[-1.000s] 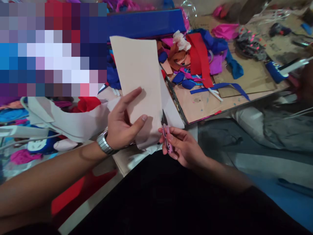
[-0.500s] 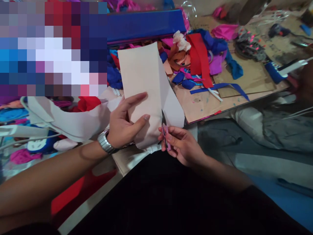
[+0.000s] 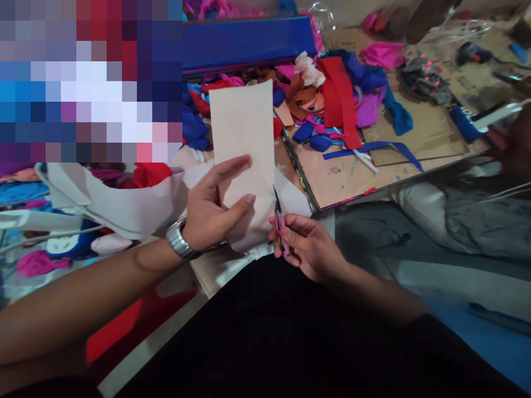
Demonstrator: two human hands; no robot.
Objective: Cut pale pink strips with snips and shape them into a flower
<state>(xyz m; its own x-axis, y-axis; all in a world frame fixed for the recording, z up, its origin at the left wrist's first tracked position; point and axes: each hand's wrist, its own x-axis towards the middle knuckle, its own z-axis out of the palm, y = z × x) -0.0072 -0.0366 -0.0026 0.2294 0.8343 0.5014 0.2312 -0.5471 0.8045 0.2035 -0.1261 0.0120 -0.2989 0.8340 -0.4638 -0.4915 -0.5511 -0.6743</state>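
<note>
A cream-white sheet [image 3: 243, 127], stiff like card or thick cloth, stands out in front of me with its top edge near the cloth pile. My left hand [image 3: 215, 204] holds it low down, index finger and thumb lying across its face; the other fingers are hidden behind. A metal watch is on that wrist. In my right hand [image 3: 311, 243] are small pink-handled scissors [image 3: 280, 226], pinched between thumb and fingers. Their dark blades point up along the sheet's right edge. A white flap [image 3: 292, 193] shows behind the blades.
Coloured cloth scraps [image 3: 307, 99] and a red strip [image 3: 338, 99] fill the table behind the sheet. A long blue box [image 3: 249, 44] lies at the back. On the right are a pincushion [image 3: 427, 77] and a blue-and-white tool [image 3: 468, 122]. A white curved piece [image 3: 141, 204] stands left.
The sheet's upper end has shifted right and slightly down. The flap on its right has dropped lower, uncovering the board's dark edge. Both hands stay nearly in place.
</note>
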